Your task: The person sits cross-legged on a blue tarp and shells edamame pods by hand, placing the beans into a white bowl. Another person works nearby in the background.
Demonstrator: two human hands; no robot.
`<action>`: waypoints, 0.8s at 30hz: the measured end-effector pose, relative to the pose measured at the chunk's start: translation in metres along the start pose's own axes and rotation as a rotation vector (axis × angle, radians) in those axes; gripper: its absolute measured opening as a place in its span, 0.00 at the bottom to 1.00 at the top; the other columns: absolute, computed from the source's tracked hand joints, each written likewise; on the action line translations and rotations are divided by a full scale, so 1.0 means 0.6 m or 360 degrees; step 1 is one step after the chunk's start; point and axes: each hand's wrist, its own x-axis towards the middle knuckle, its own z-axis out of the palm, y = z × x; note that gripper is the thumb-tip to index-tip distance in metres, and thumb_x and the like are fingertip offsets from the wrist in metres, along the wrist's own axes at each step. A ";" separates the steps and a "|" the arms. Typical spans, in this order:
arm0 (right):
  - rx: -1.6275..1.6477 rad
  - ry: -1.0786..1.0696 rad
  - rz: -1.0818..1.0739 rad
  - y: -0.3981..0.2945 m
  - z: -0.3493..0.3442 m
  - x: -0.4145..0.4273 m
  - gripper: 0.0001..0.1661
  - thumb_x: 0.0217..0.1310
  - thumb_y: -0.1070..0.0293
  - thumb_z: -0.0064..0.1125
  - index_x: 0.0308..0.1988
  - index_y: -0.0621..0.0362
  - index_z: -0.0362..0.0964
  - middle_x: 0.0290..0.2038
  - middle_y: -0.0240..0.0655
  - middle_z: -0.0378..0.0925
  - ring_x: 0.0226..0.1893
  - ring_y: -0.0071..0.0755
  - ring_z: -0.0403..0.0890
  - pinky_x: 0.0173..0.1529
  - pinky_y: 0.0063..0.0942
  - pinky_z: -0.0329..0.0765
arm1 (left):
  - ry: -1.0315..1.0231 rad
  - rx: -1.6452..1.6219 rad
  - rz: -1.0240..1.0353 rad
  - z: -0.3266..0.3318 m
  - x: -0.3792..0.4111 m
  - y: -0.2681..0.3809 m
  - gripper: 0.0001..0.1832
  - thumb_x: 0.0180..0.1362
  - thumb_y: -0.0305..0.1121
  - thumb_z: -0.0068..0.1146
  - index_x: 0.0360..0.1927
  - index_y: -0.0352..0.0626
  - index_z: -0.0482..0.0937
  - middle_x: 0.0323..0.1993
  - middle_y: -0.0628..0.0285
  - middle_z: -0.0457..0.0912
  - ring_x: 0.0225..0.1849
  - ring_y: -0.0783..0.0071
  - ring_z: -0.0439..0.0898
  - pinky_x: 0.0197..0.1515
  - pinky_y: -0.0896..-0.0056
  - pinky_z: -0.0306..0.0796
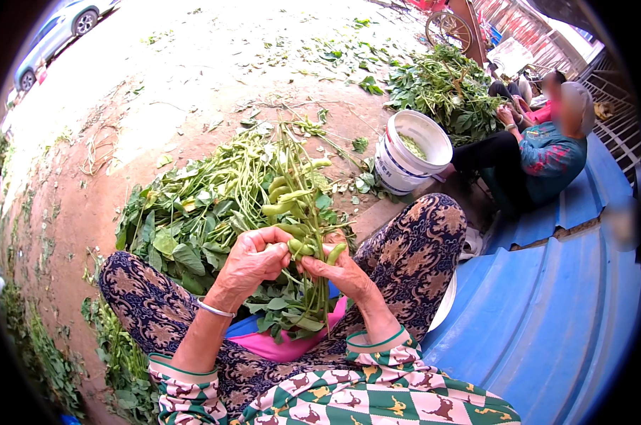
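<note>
Upright between my knees stands a leafy soybean stalk (320,287) bearing plump green soybean pods (280,202). My right hand (343,268) is closed around the stalk, with one pod (335,254) showing over its fingers. At the stalk's left side, my left hand (261,257) pinches a green pod (300,247); its fingertips are partly hidden. The stalk's lower leaves lie over a pink cloth (278,344) in my lap. A heap of picked soybean plants (193,218) lies on the ground just beyond my hands.
A white plastic bucket (400,164) with green contents stands at the right front. Beyond it are another plant heap (442,90) and a seated person (551,154), with a second person behind. Blue corrugated sheeting (532,313) lies at right. More plants (121,350) lie at left.
</note>
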 end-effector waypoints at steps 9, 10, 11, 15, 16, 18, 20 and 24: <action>0.0199 0.0054 -0.0102 0.016 0.010 -0.001 0.18 0.64 0.55 0.55 0.46 0.56 0.73 0.32 0.21 0.73 0.29 0.12 0.66 0.34 0.14 0.65 | 0.0264 0.0422 0.0370 0.035 0.000 -0.005 0.07 0.53 0.21 0.45 0.32 0.34 0.76 0.22 0.72 0.74 0.23 0.90 0.69 0.24 0.87 0.62; 0.0272 0.0039 -0.0118 0.016 0.010 -0.002 0.18 0.64 0.55 0.55 0.46 0.56 0.73 0.33 0.22 0.73 0.29 0.12 0.67 0.34 0.14 0.65 | 0.0158 0.0336 0.0355 0.030 0.000 -0.005 0.08 0.56 0.22 0.45 0.35 0.35 0.76 0.23 0.72 0.74 0.22 0.91 0.67 0.22 0.88 0.60; 0.0290 0.0005 -0.0105 0.018 0.008 -0.004 0.18 0.64 0.55 0.55 0.46 0.57 0.73 0.33 0.22 0.73 0.30 0.13 0.67 0.34 0.14 0.65 | 0.0105 0.0294 0.0293 0.027 -0.003 -0.001 0.08 0.57 0.22 0.45 0.37 0.36 0.76 0.23 0.72 0.74 0.21 0.91 0.67 0.22 0.88 0.59; 0.0304 -0.0098 -0.0071 0.019 -0.001 -0.003 0.18 0.64 0.56 0.54 0.46 0.57 0.73 0.33 0.22 0.73 0.31 0.14 0.69 0.37 0.16 0.67 | -0.0056 0.0307 0.0149 0.025 -0.014 0.018 0.09 0.61 0.30 0.51 0.42 0.38 0.75 0.23 0.72 0.73 0.19 0.92 0.60 0.19 0.89 0.50; 0.0299 -0.0097 -0.0063 0.022 -0.001 -0.001 0.18 0.64 0.57 0.54 0.46 0.58 0.73 0.33 0.22 0.73 0.32 0.14 0.69 0.37 0.16 0.68 | -0.0095 0.0338 0.0132 0.026 -0.017 0.026 0.09 0.61 0.31 0.52 0.42 0.38 0.75 0.24 0.71 0.74 0.19 0.92 0.60 0.20 0.89 0.50; 0.0333 -0.0074 -0.0029 0.023 0.000 -0.002 0.18 0.64 0.57 0.54 0.46 0.59 0.73 0.32 0.22 0.73 0.31 0.15 0.70 0.37 0.16 0.68 | -0.0197 0.0307 0.0106 0.025 -0.018 0.032 0.12 0.61 0.34 0.54 0.44 0.38 0.74 0.26 0.70 0.76 0.20 0.93 0.61 0.20 0.89 0.51; 0.0235 -0.0116 -0.0044 0.014 -0.005 -0.001 0.18 0.64 0.57 0.55 0.46 0.59 0.73 0.31 0.22 0.73 0.31 0.15 0.70 0.37 0.17 0.69 | -0.0132 0.0480 0.0154 0.027 -0.014 0.035 0.09 0.60 0.34 0.56 0.39 0.40 0.75 0.25 0.72 0.75 0.20 0.93 0.61 0.20 0.89 0.51; 0.0096 0.0051 -0.0063 0.000 0.013 0.001 0.15 0.64 0.59 0.56 0.43 0.59 0.74 0.28 0.23 0.73 0.29 0.16 0.70 0.34 0.19 0.70 | 0.0067 0.0575 0.0114 0.016 -0.008 0.015 0.08 0.60 0.35 0.57 0.31 0.42 0.75 0.21 0.74 0.73 0.19 0.93 0.60 0.19 0.89 0.51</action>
